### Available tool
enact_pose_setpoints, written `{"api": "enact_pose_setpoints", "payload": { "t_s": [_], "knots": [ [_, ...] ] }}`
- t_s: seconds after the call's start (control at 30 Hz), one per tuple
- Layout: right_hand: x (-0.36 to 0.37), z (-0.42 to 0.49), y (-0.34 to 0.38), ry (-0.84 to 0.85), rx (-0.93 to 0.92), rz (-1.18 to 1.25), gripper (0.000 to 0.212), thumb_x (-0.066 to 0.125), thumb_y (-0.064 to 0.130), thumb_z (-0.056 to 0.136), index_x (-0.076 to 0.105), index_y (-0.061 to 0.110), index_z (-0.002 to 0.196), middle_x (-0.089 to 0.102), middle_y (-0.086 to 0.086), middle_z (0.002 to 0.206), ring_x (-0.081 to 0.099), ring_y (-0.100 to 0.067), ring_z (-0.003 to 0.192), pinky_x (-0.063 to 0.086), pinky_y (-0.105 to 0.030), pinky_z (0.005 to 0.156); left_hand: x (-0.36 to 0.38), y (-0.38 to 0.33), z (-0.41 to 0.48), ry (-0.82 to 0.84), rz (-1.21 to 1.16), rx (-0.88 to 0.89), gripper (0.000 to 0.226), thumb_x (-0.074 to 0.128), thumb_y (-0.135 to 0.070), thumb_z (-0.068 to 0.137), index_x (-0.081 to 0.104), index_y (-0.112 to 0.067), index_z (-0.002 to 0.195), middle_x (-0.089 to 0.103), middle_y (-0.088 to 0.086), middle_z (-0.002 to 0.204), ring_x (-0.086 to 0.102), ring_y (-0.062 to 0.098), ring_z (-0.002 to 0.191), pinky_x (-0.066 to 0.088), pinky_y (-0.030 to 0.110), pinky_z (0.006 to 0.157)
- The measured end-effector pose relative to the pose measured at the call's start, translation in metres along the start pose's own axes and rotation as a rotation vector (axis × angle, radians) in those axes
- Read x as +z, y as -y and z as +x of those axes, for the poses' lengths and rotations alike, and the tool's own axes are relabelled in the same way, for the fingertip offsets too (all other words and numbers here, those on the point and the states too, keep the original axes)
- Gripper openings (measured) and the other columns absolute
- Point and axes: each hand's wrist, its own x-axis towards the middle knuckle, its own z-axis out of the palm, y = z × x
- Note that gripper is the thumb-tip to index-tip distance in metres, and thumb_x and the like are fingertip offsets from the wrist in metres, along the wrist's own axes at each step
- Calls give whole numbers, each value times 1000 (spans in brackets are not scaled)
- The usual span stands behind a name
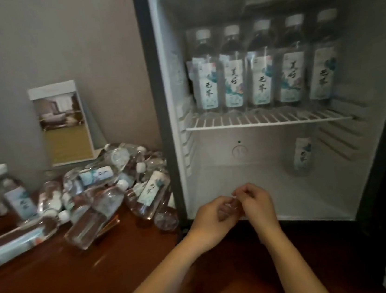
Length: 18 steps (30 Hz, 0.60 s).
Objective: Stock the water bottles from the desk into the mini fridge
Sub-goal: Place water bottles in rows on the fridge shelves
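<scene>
Left hand [210, 217] and right hand [255, 204] meet at the open black mini fridge's [152, 78] lower front edge, fingers curled, pinching a small clear object [233, 204] too blurred to identify. Five clear white-capped water bottles [259, 65] stand on its white wire shelf [269, 120], a lone bottle [302, 154] stands at its floor's back right, and a heap of bottles [109, 188] lies on the brown wooden tabletop [104, 266] beside its left wall.

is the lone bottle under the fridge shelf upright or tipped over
Upright: the bottle stands on its base on the fridge floor, label vertical.
</scene>
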Motion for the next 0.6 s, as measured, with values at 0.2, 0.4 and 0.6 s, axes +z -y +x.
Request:
{"api": "enact_pose_setpoints", "payload": {
  "t_s": [0.2,0.4,0.6],
  "knots": [
    [63,-29,12,420,159,-106,24,43,7,93,58,12,76,61,-7,67,52,-18,52,44,-24,52,-82,43,-59,-154,-9,-143,20,62,-1,86,64,-19,95,66,6,82,62,19,76,48,28,72],
    [113,-39,10,619,134,-246,16,48,18,94,61,15,86,62,-1,72,56,-14,59,44,-22,57,-161,84,-73,-694,448,-191,19,59,-5,85,67,-11,101,63,3,100,60,15,93,42,19,81],
    [161,-38,8,692,112,-241,18,50,12,92,61,13,107,62,-3,85,56,-11,68,45,-21,61,-206,115,-69,-486,830,-472,68,65,-39,83,34,-13,138,40,12,136,41,30,125,37,38,102]
  ]
}}
